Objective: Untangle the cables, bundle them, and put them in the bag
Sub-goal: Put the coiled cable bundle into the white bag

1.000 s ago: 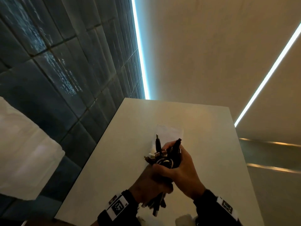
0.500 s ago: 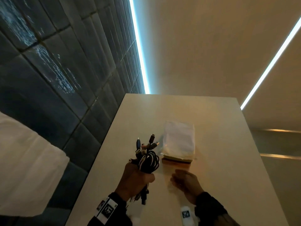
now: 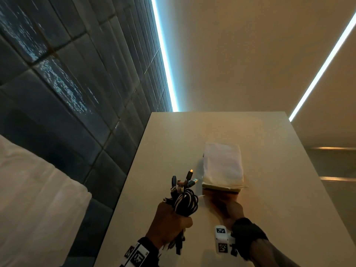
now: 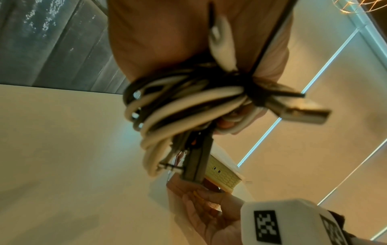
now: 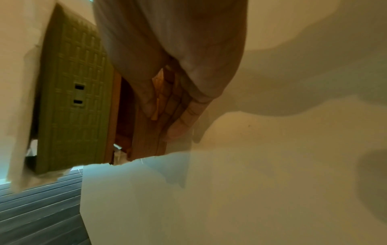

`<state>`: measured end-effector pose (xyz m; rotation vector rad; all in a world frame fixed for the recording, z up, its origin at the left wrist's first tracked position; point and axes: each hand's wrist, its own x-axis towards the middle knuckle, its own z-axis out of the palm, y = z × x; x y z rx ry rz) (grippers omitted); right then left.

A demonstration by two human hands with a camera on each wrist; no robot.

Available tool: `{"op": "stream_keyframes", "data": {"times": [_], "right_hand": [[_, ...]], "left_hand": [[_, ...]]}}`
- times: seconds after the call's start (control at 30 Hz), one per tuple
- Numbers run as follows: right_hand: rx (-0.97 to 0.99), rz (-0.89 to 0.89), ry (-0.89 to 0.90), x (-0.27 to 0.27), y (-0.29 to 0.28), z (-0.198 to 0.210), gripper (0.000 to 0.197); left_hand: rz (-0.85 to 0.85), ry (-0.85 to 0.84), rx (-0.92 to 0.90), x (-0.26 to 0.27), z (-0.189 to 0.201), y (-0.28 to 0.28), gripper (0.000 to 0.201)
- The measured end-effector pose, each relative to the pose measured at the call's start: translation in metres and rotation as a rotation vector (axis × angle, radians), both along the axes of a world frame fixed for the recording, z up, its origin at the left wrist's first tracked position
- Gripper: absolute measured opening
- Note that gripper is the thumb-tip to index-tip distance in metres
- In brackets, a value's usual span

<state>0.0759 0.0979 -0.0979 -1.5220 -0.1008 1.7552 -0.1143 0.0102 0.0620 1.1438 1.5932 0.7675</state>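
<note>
Over table (image 3: pixel 289 199) | left hand (image 3: pixel 169 222) fist clamped on cables (image 3: pixel 185 201), plugs up | right hand (image 3: pixel 229 209) blurred, fingers extended at bag (image 3: pixel 222 166) mouth, grip unclear | bag flat on table

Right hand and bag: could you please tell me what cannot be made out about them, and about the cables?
- Right hand: motion-blurred in the head view; whether it touches the bag is unclear in every view.
- Bag: its mouth is not shown; the right wrist view shows only a blurred edge.
- Cable bundle: the left hand hides its middle; the cables are too overlapped to count.
</note>
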Motion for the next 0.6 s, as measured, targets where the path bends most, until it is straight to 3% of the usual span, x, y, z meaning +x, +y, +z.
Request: {"op": "stream_keyframes", "data": {"times": [0.17,0.37,0.5,0.6], "right_hand": [[0.004,0.058,0.027,0.003,-0.024,0.016,0.031],[-0.046,0.181,0.025,0.01,-0.061,0.027,0.02],[-0.087,0.205,0.029,0.013,-0.084,0.029,0.021],[-0.101,0.202,0.009,0.015,-0.098,0.026,0.021]], "left_hand": [[-0.036,0.008,0.015,-0.004,-0.006,0.0,0.012],[-0.078,0.009,0.03,-0.004,-0.011,0.002,0.04],[-0.115,0.009,0.046,-0.001,-0.011,0.003,0.044],[-0.176,0.004,0.096,-0.001,-0.015,0.005,0.035]]}}
